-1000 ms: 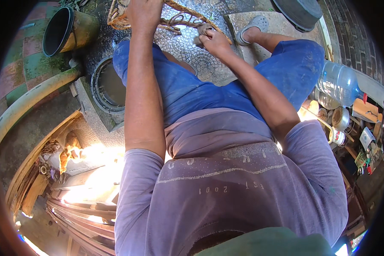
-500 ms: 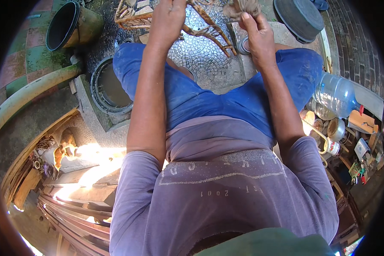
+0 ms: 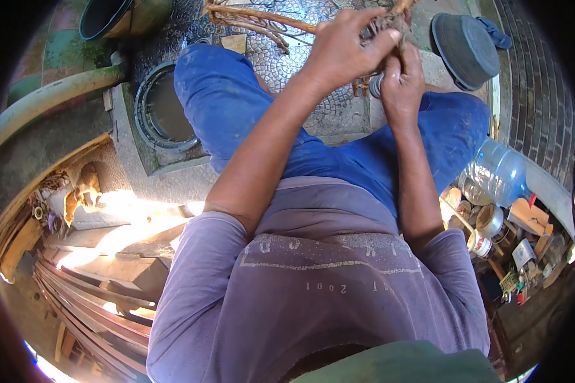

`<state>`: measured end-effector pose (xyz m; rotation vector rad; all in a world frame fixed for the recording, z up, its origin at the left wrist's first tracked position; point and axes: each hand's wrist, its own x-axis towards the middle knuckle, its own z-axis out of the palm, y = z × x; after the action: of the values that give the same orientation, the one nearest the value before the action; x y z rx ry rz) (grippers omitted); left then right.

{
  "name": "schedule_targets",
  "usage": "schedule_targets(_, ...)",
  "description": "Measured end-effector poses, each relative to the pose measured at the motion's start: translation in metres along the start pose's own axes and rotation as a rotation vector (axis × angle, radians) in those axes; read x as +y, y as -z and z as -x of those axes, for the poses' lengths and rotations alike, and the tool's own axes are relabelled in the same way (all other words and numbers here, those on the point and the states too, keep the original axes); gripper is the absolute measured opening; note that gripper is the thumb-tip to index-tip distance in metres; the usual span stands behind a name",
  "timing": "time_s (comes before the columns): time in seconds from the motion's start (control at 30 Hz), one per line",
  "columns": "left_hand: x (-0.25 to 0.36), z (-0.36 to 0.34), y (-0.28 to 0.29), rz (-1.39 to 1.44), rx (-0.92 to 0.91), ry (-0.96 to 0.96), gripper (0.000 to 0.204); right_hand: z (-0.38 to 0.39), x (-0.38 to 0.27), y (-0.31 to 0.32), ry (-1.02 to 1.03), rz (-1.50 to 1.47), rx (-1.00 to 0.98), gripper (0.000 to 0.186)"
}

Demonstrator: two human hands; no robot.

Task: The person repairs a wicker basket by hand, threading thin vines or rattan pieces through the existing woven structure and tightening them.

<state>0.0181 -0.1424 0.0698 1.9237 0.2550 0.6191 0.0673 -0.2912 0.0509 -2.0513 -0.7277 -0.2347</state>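
My two hands meet at the top, right of centre, over a frame of brown sticks (image 3: pixel 262 14). My left hand (image 3: pixel 346 51) reaches across from the left, its thumb and fingers closed round a grey-brown rag (image 3: pixel 387 25) that lies against one of the sticks. Just below, my right hand (image 3: pixel 402 86) is closed with thumb and forefinger pinched together at the rag's lower edge. The fingers partly cover the rag and the stick beneath it. The frame's left part sticks out beyond my left hand, over the wet patterned floor.
A dark tub (image 3: pixel 464 51) stands at the upper right, a large bucket (image 3: pixel 148 19) at the upper left. Left of my knee is a round basin of murky water (image 3: pixel 166 118). A clear plastic water jug (image 3: pixel 495 165) lies on the right, and wooden planks (image 3: pixel 102 281) at the lower left.
My left hand has moved right to meet my right hand at the rag. The stick frame has shifted and turned with it. The view has moved slightly.
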Motion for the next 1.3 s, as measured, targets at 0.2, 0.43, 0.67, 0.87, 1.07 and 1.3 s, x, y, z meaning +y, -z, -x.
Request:
schedule_targets(0.2,-0.005,0.005,-0.028,-0.013,0.009,0.026,0.053,0.006,0.001,0.017,0.033,0.107,-0.037,0.032)
schedule_targets(0.43,0.008,0.006,-0.043,0.094,0.010,0.168,0.039,0.016,0.018,0.030,-0.238,-0.179,-0.012,0.043)
schedule_targets(0.67,0.001,0.003,-0.043,0.633,0.053,0.349,0.029,0.008,0.005,0.035,-0.575,-0.736,0.081,0.062)
schedule_targets(0.87,-0.012,-0.012,-0.005,1.318,0.256,0.462,0.022,0.006,0.039,0.043,-0.666,-0.795,0.175,0.069)
schedule_targets(1.07,-0.053,-0.038,0.131,1.433,0.361,0.101,0.033,0.008,0.057,0.039,-0.659,-0.725,0.188,0.057)
schedule_targets(1.3,-0.211,0.049,0.309,0.889,0.834,0.227,0.031,0.015,0.065,0.036,-0.595,-0.514,0.174,0.053)
